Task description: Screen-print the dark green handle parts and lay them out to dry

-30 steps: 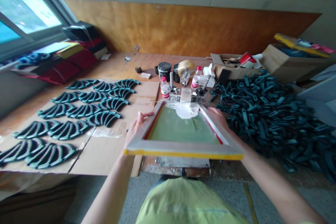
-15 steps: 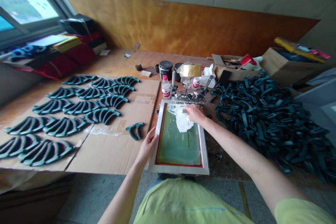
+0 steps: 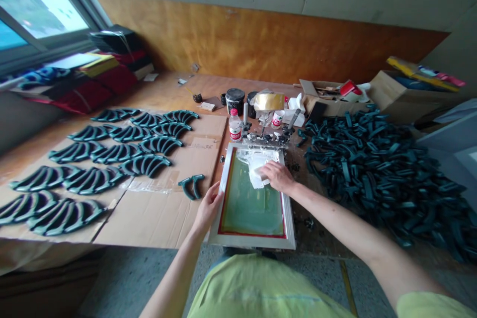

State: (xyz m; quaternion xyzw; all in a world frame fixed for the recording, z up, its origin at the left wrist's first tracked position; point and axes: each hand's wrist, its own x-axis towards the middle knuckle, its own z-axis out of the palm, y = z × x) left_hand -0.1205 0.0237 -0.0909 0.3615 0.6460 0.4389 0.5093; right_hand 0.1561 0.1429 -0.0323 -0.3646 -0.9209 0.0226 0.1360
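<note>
A screen-printing frame (image 3: 223, 231) with a green mesh lies flat on the table in front of me. My left hand (image 3: 209, 207) presses flat on its left rail, fingers stretched out. My right hand (image 3: 276, 177) is closed on a white squeegee (image 3: 258, 175) smeared with white ink, resting on the far part of the mesh. One dark green curved plastic part (image 3: 192, 185) lies on the cardboard just left of the frame.
Rows of the same green parts (image 3: 112, 154) cover the cardboard sheet (image 3: 156, 213) on the left. A big heap of them (image 3: 376, 169) fills the right. Behind the frame stand bottles (image 3: 234, 124), a black ink jar (image 3: 234, 99), a tape roll (image 3: 268, 101) and boxes (image 3: 402, 90).
The frame, raised at first, has come down flat. My right hand left its right rail and took the squeegee, then drew it a little toward me across the mesh.
</note>
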